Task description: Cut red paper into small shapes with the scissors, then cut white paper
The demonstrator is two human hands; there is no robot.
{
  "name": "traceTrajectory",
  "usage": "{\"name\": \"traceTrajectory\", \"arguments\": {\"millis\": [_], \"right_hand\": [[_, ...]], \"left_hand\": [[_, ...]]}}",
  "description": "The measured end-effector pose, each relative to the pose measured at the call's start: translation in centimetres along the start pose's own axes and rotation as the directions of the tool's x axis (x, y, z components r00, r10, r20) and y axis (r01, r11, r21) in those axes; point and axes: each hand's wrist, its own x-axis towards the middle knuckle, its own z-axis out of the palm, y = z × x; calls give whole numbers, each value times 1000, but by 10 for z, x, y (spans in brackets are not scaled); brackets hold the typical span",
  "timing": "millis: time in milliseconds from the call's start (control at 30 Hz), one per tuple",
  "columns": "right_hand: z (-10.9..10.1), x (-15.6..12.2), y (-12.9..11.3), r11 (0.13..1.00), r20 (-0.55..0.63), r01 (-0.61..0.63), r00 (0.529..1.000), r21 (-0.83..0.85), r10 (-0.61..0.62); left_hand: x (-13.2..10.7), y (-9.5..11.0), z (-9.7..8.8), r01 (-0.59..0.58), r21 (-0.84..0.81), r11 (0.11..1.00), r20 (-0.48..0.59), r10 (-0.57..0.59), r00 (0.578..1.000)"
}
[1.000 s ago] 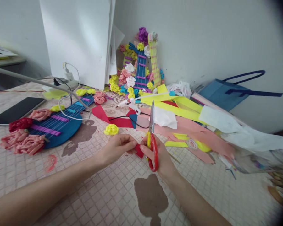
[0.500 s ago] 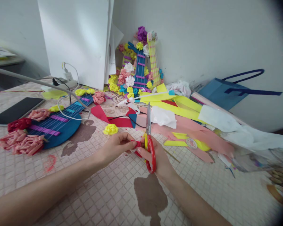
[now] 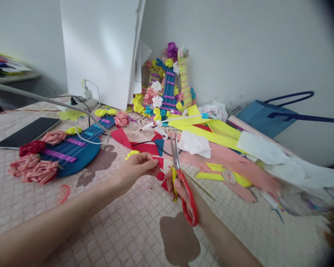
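Observation:
My left hand (image 3: pixel 140 165) pinches a small piece of red paper (image 3: pixel 158 162) between thumb and fingers. My right hand (image 3: pixel 180 189) is closed around scissors (image 3: pixel 189 200) with red and yellow handles; their blades point away from me and stand slightly apart. Just below the left fingertips, more small red paper pieces (image 3: pixel 160 176) show between the two hands. Behind my left hand, a yellow paper flower (image 3: pixel 131 153) is partly hidden. Farther left lies a blue paper guitar (image 3: pixel 83 157) with purple bars, white strings and pink and red paper flowers (image 3: pixel 41 170).
A white glue gun (image 3: pixel 153 126) lies beyond the hands, near red strips (image 3: pixel 121 138). Yellow and pink paper (image 3: pixel 225 133) spreads to the right beside a blue bag (image 3: pixel 267 116). Decorated guitars (image 3: pixel 168 89) lean on the wall; a dark tablet (image 3: pixel 28 131) lies left.
My hands have moved apart. The scissors have tilted and their blades opened a little, while the left hand holds the red paper piece. The whole view has shifted slightly.

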Motion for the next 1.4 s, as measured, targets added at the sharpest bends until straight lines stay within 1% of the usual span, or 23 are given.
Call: {"name": "traceTrajectory", "arguments": {"millis": [67,100,233,300,367,433,533,633,733,900,967,1000,1033,1067,1100,1133,1167,1233,1267,1300,1333,1367,1400], "right_hand": [[-1,-2,2,998,60,-50,997,-41,52],[-1,-3,1,995,69,-74,995,-63,78],[6,-9,-11,986,50,-103,993,-130,111],[10,-11,-17,985,54,-104,992,-140,112],[12,-11,-19,989,44,-98,994,-113,103],[13,-9,-19,996,-1,-79,997,-52,79],[14,-4,-18,999,-135,-21,990,50,28],[17,0,-21,995,-250,50,968,91,-26],[17,1,-23,994,-280,71,959,87,-44],[15,1,-22,993,-292,88,954,73,-63],[14,1,-21,993,-286,92,956,72,-67],[14,1,-20,993,-286,95,956,73,-70],[13,0,-19,992,-289,96,955,79,-69],[13,0,-18,991,-290,95,955,95,-64],[12,0,-17,988,-287,92,956,122,-54],[11,0,-16,984,-278,84,960,156,-38],[11,0,-15,978,-266,73,964,194,-19],[9,0,-14,964,-240,56,971,259,8],[9,0,-14,959,-229,50,973,277,15],[9,0,-13,958,-222,47,975,285,18],[9,1,-13,957,-216,46,976,285,17],[9,1,-12,958,-212,47,977,281,15],[9,1,-12,960,-209,47,978,275,11]], "left_hand": [[1,5,-2,-24,-53,998,-29,22,999],[1,7,-2,-35,-78,996,-43,32,999],[1,15,-3,-82,-140,987,-100,68,993],[0,16,-2,-98,-136,986,-113,82,990],[-2,14,0,-110,-88,990,-112,100,989],[-4,10,3,-122,19,992,-92,123,988],[-9,0,10,-144,200,969,-34,154,987],[-14,-9,17,-183,270,945,41,179,983],[-17,-13,21,-218,278,936,104,196,975],[-18,-13,21,-227,270,936,161,188,969],[-18,-12,21,-266,309,913,171,221,960],[-18,-12,20,-313,349,884,168,269,948],[-18,-11,19,-383,402,832,164,346,924],[-18,-11,16,-469,465,751,172,443,880],[-18,-10,14,-561,528,637,193,553,810],[-17,-10,10,-647,585,489,238,659,713],[-16,-10,6,-712,617,335,304,733,609],[-15,-11,-2,-764,640,80,395,818,417],[-14,-11,-6,-762,648,-7,433,826,361],[-14,-12,-9,-755,652,-69,468,820,329],[-13,-13,-12,-744,662,-93,492,802,338],[-13,-14,-15,-735,673,-87,504,781,369],[-13,-14,-16,-729,681,-62,507,759,409]]}}
